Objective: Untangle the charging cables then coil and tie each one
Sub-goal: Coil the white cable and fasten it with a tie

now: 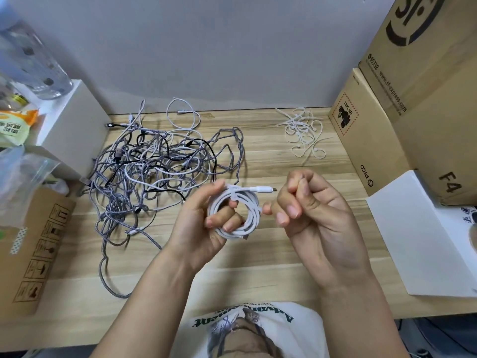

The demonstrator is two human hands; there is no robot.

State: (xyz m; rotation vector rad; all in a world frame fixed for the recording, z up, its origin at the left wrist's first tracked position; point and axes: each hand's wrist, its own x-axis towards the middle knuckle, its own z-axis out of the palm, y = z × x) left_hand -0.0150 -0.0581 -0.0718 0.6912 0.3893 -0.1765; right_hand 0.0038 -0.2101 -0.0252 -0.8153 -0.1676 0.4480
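We are looking down at a wooden table (pixel 258 267), and nearest to us, just past centre, our left hand (pixel 204 228) is gripping a coiled white cable (pixel 247 215), thumb riding over the top of the coil and fingers curling through the loop from below. A white tie (pixel 233 196) is sitting around the coil at its 12 o'clock, and the cable's plug end (pixel 263 189) is poking out toward 3 o'clock. Just beside the coil at 3 o'clock, our right hand (pixel 309 210) is hovering with its fingers curled in tight; we cannot tell whether it is pinching the tie's tail or holding nothing at all. Out at 10 o'clock from the hands, the tangled pile of cables (pixel 160 164) is sprawling across the table, grey braided, white and black strands all knotted together, with one grey loop trailing back toward us at 8 o'clock. Farther off at 1 o'clock, a loose heap of white cable ties (pixel 304 133) is lying near the back wall. Cardboard boxes (pixel 387 112) are standing at 2 o'clock, a white sheet of paper (pixel 418 241) is lying at 3 o'clock, and a white box (pixel 74 125) is sitting at 10 o'clock.
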